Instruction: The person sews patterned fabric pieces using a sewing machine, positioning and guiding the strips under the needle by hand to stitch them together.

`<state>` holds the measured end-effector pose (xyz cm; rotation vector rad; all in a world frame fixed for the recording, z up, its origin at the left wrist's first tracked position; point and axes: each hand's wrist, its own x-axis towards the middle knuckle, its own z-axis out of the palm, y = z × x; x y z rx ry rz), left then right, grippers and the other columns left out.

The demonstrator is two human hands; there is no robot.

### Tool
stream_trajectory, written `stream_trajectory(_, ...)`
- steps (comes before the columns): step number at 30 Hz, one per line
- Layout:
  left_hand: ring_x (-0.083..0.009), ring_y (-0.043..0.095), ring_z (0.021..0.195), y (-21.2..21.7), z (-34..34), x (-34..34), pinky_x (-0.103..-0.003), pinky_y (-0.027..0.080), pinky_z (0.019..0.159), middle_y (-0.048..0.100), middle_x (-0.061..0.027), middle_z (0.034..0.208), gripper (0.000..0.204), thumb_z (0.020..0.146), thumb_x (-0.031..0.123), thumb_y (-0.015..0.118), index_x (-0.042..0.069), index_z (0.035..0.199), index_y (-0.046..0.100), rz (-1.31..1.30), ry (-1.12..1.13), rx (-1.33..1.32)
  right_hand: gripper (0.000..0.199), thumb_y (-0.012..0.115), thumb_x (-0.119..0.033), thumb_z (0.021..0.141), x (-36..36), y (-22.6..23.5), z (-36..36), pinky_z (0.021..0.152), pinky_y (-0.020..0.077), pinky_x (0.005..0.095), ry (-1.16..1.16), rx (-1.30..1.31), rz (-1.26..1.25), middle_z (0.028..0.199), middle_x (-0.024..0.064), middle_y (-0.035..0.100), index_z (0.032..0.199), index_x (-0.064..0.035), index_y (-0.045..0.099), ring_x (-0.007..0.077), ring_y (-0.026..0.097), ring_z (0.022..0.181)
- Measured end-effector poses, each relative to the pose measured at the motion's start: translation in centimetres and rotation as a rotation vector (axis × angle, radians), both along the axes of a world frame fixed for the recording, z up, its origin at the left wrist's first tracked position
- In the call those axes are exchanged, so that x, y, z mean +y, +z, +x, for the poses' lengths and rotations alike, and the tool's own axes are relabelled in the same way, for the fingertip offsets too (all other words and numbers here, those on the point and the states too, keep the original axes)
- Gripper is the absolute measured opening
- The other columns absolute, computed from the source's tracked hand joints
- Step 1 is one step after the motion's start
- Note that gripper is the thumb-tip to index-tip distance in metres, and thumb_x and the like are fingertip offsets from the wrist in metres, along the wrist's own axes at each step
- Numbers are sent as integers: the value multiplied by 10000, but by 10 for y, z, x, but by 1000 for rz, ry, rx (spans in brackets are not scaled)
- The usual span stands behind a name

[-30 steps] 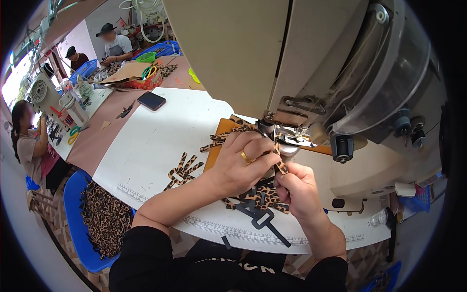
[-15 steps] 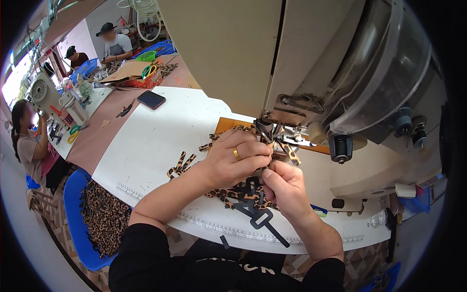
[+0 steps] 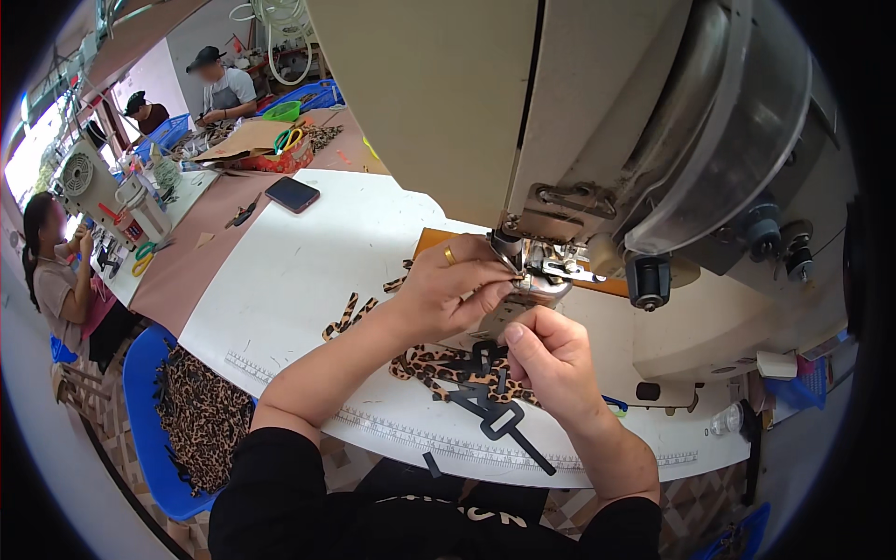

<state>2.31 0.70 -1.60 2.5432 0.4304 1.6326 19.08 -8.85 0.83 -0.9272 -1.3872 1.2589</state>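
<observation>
My left hand [image 3: 455,287] is at the sewing machine's needle area [image 3: 532,261], its fingertips closed together beside the metal presser foot. Whatever they pinch there is too small to make out. Just nearer to me and to the right, my right hand [image 3: 553,359] is curled with the thumb against the bent forefinger; anything inside it is hidden. Below the hands lies a bunch of leopard-print straps [image 3: 434,364]. A black strap with a rectangular buckle [image 3: 504,422] lies among them and trails toward the table's front edge. More leopard-print straps [image 3: 350,315] lie left of my left wrist.
The machine's large head [image 3: 448,112] overhangs the white table [image 3: 280,280]. A phone [image 3: 293,194] lies at the far left. A blue basin [image 3: 140,401] of leopard-print pieces stands beside the table. Small snips [image 3: 245,213] rest on the brown surface. Other people work farther back.
My left hand has shifted slightly back and its fingers have rearranged. The leopard-print strap end that stuck out right of the needle is no longer visible. My right hand has barely moved.
</observation>
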Motion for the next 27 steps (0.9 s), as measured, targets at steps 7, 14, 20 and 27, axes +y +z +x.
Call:
stream_trajectory(7,-172,623,883,45,16,28,-313,518,733,654,-82,981,154,854,11,597,-14,1001,638,-837,-214,-81,88,552,-45,914,-2,-1,5,474,385,189,13,-93,78,660,9,561,857,20,573,41,497,542)
stream_trajectory(14,-159,621,853,73,-9,38,-317,510,745,661,-77,915,245,857,120,674,-16,1051,612,-652,-244,500,309,607,3,863,-3,-7,2,559,435,192,-111,-429,430,754,53,594,1132,34,457,60,550,624)
stream_trajectory(20,-114,594,889,34,-22,14,-270,489,795,647,-37,960,264,817,122,748,15,1024,623,-1176,-386,234,335,668,-56,831,-1,-15,-6,447,431,258,-187,-403,556,731,90,610,1109,25,500,104,566,513)
stream_trajectory(27,-60,559,796,16,-25,-37,-211,455,694,616,5,893,157,829,82,729,37,914,605,-1228,-432,-87,223,569,45,859,-5,-8,-10,572,511,247,-173,-237,316,820,100,634,1080,55,536,101,629,664)
